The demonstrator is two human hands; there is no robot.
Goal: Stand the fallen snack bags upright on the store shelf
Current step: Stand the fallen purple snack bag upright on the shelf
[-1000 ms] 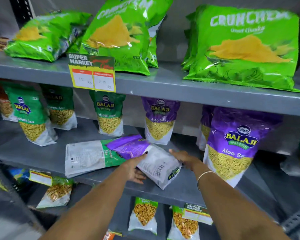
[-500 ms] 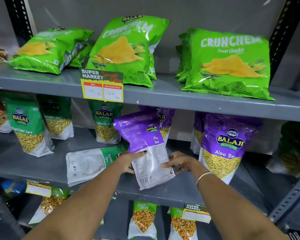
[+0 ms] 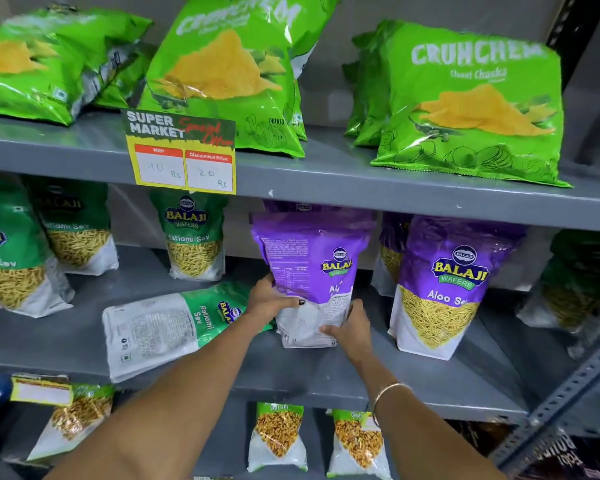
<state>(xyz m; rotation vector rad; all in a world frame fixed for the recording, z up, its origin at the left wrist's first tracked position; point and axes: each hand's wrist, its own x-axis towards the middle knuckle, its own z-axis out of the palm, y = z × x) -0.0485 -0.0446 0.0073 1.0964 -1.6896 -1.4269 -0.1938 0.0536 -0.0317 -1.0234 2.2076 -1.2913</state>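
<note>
A purple Aloo Sev bag (image 3: 312, 268) stands upright on the middle shelf (image 3: 326, 375), its back label side turned towards me. My left hand (image 3: 269, 301) grips its lower left edge and my right hand (image 3: 349, 329) grips its lower right corner. Left of it, a green Ratlami Sev bag (image 3: 167, 330) lies flat on its face, partly under my left forearm. Another purple Aloo Sev bag (image 3: 444, 285) stands upright just to the right.
Green Ratlami Sev bags (image 3: 193, 237) stand along the back left of the middle shelf. Large green Crunchem bags (image 3: 465, 102) lean on the top shelf above a yellow price tag (image 3: 182, 157). Small snack bags (image 3: 279, 438) stand on the lower shelf. A slotted metal upright (image 3: 568, 393) runs at the right.
The purple bag lay flat across the green one a second ago. Both hands lifted it, turned it upright and moved it back onto the shelf.
</note>
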